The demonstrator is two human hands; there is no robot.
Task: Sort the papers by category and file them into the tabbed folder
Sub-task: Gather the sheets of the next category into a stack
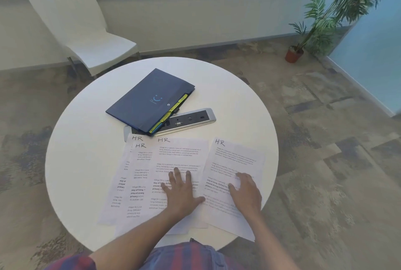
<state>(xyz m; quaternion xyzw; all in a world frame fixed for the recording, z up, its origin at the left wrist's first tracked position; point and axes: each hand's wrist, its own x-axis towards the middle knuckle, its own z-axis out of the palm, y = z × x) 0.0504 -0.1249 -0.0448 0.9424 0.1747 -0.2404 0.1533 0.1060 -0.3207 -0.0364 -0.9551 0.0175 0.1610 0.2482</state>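
Papers [180,161] marked HR fanned at table's [86,139] near edge; your left hand [181,191] flat, fingers spread, right hand [246,193] flat on separate sheet [236,161]. Sorting step likely; next, gather sheets, open shut folder [149,100].

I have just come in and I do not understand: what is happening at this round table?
A person is sorting papers. The left hand lies flat on the middle sheet, the right hand on the right sheet. All visible sheets are marked HR. The dark blue tabbed folder lies closed beyond them on the white table, partly over a power strip.
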